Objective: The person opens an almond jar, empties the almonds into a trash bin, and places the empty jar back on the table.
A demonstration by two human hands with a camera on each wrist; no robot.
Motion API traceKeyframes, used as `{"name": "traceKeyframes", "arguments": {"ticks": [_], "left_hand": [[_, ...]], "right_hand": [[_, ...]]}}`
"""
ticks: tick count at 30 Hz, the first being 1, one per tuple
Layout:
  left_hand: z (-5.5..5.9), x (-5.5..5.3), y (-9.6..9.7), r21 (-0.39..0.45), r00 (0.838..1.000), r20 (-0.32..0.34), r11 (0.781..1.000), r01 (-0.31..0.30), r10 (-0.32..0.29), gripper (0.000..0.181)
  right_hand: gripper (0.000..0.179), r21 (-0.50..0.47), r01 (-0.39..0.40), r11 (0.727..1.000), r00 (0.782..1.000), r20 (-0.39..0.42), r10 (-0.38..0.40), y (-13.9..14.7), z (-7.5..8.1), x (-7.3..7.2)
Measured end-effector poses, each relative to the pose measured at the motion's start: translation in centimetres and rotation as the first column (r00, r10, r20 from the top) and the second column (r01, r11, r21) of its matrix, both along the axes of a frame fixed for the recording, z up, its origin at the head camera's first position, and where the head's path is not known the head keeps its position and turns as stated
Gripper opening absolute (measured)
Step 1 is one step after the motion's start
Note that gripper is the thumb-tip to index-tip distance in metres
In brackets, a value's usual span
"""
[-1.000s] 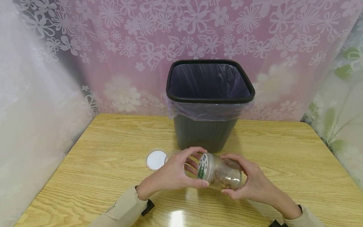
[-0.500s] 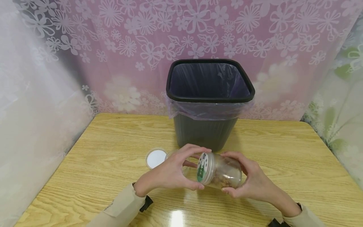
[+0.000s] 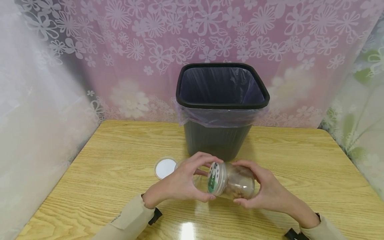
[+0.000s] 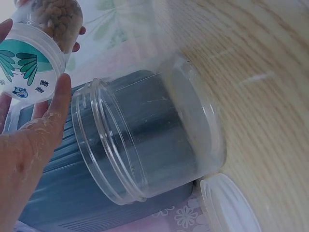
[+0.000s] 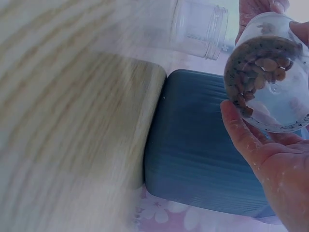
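A clear screw-top jar (image 3: 241, 183) is held tilted on its side above the table, with brown nut-like pieces (image 4: 58, 21) inside. Its lid (image 3: 213, 178), with a green and white label, points left. My left hand (image 3: 183, 182) grips this lid, thumb below and fingers over the top. My right hand (image 3: 268, 190) holds the jar near its base, thumb and fingers on opposite sides. Under the left hand stands a second clear jar (image 4: 149, 130), open and without contents, partly hidden in the head view. Beside it lies a white lid (image 3: 165, 168).
A dark grey trash bin (image 3: 217, 140) with a purple liner stands just behind the hands. The wooden table (image 3: 120, 150) ends at a pink floral curtain (image 3: 135, 66). White translucent sheeting (image 3: 39, 116) hangs on the left.
My left thumb has shifted left along the lid's edge and the fingers have moved slightly up. More of the label's face shows. The jar has moved a little left; the right hand keeps its hold.
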State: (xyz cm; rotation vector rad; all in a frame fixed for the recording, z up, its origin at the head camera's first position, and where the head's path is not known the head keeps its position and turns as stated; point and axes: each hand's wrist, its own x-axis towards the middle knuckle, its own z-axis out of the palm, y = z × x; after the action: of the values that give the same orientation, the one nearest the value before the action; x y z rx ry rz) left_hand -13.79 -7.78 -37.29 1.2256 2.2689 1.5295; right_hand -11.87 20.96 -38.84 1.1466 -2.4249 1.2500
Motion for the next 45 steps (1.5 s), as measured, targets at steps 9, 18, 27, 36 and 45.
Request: {"name": "traceKeyframes", "arguments": {"ticks": [9,18,27,36,45], "left_hand": [[-0.08,-0.03,0.14,-0.009,0.998,-0.061,1.0,-0.01,0.01,0.086],[-0.05,-0.04,0.15,-0.007,0.999,-0.037,1.0,-0.014,0.014,0.088],[0.14,-0.1,0.06,-0.021,0.999,0.02,0.999,-0.028,0.029,0.088],[0.26,-0.13,-0.01,-0.045,0.997,0.065,0.998,-0.045,0.048,0.085],[0.15,0.01,0.02,-0.052,0.995,0.069,0.996,-0.067,0.071,0.085]], "right_hand": [[0.093,0.082,0.029,0.996,0.996,-0.083,-0.022,-0.07,0.54,-0.11],[0.093,0.077,0.009,0.997,0.985,-0.175,0.005,-0.1,0.45,-0.36],[0.092,0.083,0.027,0.996,0.983,-0.181,-0.012,-0.02,0.32,-0.35],[0.093,0.076,0.031,0.997,0.982,-0.189,-0.016,-0.01,0.34,-0.34],[0.092,0.064,0.021,0.998,0.979,-0.203,-0.008,-0.04,0.21,-0.42]]}}
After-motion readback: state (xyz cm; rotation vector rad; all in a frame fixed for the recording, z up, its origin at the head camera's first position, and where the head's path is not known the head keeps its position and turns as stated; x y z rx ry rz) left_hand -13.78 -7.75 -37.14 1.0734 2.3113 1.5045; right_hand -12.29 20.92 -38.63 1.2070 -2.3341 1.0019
